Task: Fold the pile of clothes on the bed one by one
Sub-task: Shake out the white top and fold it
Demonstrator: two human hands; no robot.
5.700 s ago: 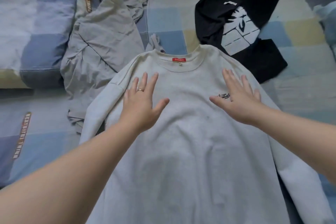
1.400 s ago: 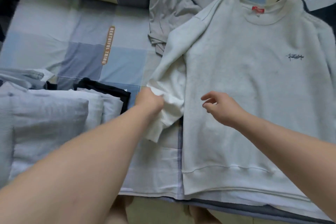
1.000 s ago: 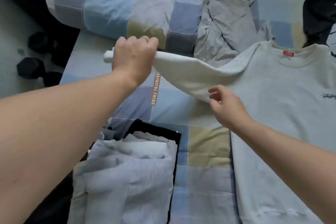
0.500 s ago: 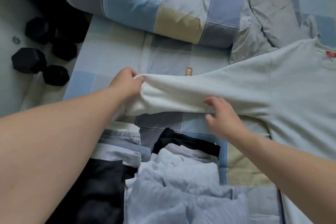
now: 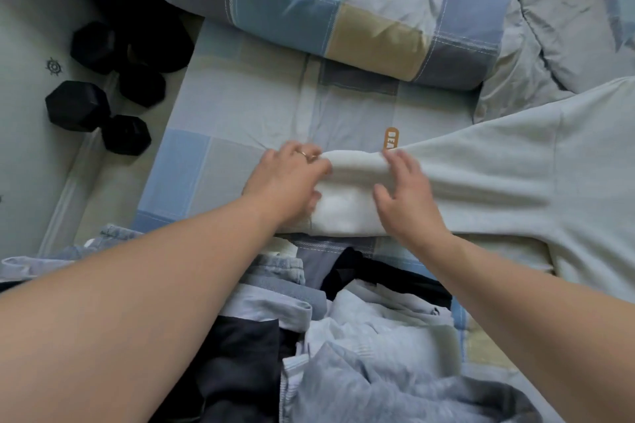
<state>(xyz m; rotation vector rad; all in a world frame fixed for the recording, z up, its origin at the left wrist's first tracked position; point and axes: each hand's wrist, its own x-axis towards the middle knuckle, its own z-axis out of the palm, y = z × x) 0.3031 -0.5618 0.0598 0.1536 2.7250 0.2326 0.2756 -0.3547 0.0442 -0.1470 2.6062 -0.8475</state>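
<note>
The pale grey cotton sweatshirt [image 5: 536,161] lies on the bed at the right. Its sleeve [image 5: 457,175] stretches leftward across the blue, grey and tan checked bedsheet [image 5: 240,103]. The left hand [image 5: 288,182], a ring on one finger, curls its fingers round the sleeve's cuff end, where the cloth looks doubled over. The right hand [image 5: 409,203] lies just beside it on the sleeve, fingers straight and spread, gripping nothing. Nearer the person sits a heap of blue, white and black clothes [image 5: 360,336]. Beyond the sleeve lie a rolled checked quilt [image 5: 343,0] and a crumpled grey garment [image 5: 556,27]. Black hexagonal dumbbells [image 5: 86,99] rest on the floor at the left.
</note>
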